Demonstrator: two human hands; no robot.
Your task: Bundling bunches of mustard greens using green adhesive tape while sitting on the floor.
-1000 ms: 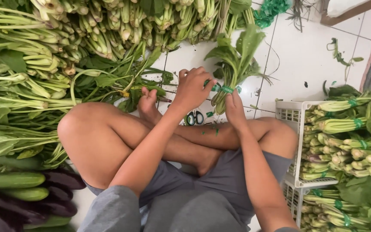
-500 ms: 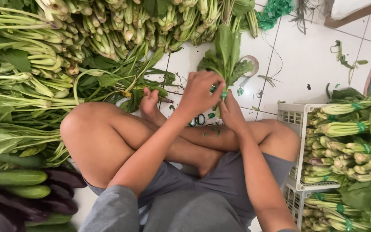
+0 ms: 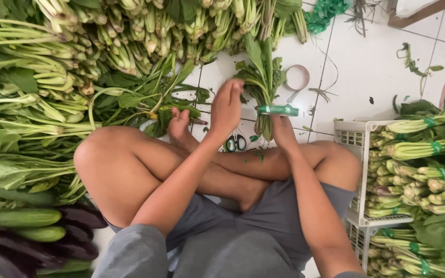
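The bunch of greens (image 3: 261, 77) stood upright, long axis near-to-far, its stems clasped by the right hand (image 3: 283, 131) below the green tape (image 3: 278, 109); the left hand (image 3: 226, 107), fingers loosely spread, hovered just left.

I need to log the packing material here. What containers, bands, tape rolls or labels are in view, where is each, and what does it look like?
White crate: right of the knee, slotted plastic, filled with banded greens.
Green band: flat strip around the bundle's stems, by the right hand.
Tape roll: pale ring on the floor tiles.
Green ties: tangled heap, top.
No labels or screens.
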